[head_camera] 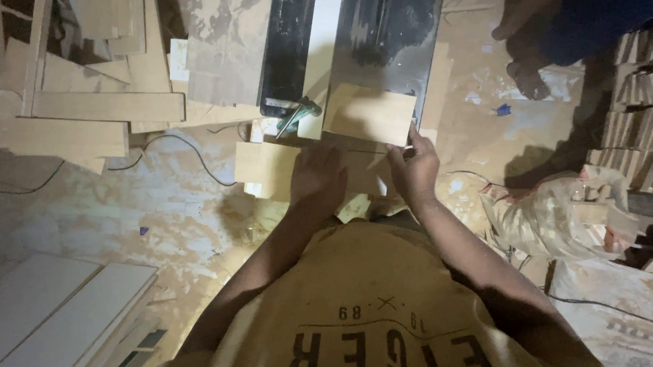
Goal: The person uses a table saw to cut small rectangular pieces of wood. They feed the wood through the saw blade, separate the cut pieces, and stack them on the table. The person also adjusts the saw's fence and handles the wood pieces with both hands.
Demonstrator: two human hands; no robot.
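Your left hand (317,178) lies flat on the wood board (268,168), right hand (415,171) fingers pinching the small panel (370,113) on the dark tabletop (388,30). That loose pinch could let it skew.

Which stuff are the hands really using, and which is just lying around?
Being used:
left hand, flat on the lower wooden panel
right hand, at the small wooden panel
dark saw table

Lying about:
wood offcuts
white boards
plastic sack
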